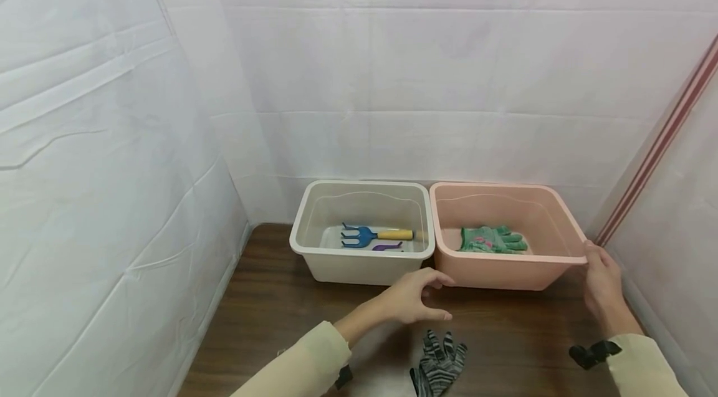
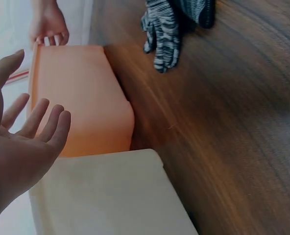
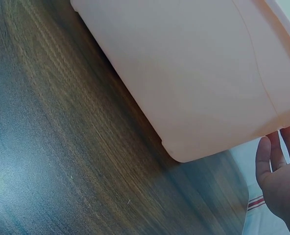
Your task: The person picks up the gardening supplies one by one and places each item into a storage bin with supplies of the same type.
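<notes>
My left hand [image 1: 412,297] hovers in front of the two bins with thumb and fingers spread apart, holding nothing; its palm and loosely bent fingers show in the left wrist view. At the front right corner of a pink plastic bin [image 1: 493,273], my right hand [image 1: 603,282] grips the rim. Part of that hand runs out of the right wrist view, where its fingers [image 3: 277,156] meet the bin's edge. Inside the pink bin lies a green garden glove [image 1: 488,240] with a pink pattern. Below my left hand, a black-and-grey striped knit glove [image 1: 440,363] rests on the table.
Against the pink bin's left side stands a white plastic bin [image 1: 359,266]. It holds a blue hand fork [image 1: 361,235] with a yellow handle and a purple tool [image 1: 387,247], partly hidden by the front wall. White cloth [image 1: 348,73] hangs behind the brown wooden table [image 1: 252,322].
</notes>
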{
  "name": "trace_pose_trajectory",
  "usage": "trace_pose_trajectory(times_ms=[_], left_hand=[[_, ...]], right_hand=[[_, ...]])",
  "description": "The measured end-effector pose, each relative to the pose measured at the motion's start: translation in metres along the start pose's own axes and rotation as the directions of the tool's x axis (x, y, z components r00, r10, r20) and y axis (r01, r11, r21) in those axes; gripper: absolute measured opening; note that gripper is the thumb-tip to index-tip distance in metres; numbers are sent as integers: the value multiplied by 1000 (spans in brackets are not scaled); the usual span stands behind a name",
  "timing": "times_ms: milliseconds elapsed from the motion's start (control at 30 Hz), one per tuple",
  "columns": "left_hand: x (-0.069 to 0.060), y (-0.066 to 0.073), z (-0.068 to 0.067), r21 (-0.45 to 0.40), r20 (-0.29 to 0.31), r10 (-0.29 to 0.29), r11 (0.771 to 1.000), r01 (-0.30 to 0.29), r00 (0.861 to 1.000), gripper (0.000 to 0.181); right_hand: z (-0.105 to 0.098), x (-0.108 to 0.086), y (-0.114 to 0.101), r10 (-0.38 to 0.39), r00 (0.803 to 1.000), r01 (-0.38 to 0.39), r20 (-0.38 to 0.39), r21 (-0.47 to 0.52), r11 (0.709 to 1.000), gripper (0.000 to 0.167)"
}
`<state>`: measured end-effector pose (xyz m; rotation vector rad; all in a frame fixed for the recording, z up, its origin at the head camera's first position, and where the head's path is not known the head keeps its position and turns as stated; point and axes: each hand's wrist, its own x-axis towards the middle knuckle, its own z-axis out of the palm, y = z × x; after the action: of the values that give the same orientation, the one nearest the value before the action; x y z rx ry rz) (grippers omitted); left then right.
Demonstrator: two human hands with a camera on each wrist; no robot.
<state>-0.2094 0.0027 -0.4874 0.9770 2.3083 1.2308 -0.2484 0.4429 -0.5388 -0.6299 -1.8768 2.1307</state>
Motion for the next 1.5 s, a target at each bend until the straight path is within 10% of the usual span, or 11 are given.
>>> trace_pose_trajectory(times_ms=[400,1500], left_hand=[[-8,-28,18,29,24,-8,1000,7,1000,57],[-21,-43,65,117,180,-103,990,82,978,60]], right_hand=[[-1,0,2,-11,1000,12,7,-21,1000,76],[-4,0,4,-54,999,54,3,43,998,67]])
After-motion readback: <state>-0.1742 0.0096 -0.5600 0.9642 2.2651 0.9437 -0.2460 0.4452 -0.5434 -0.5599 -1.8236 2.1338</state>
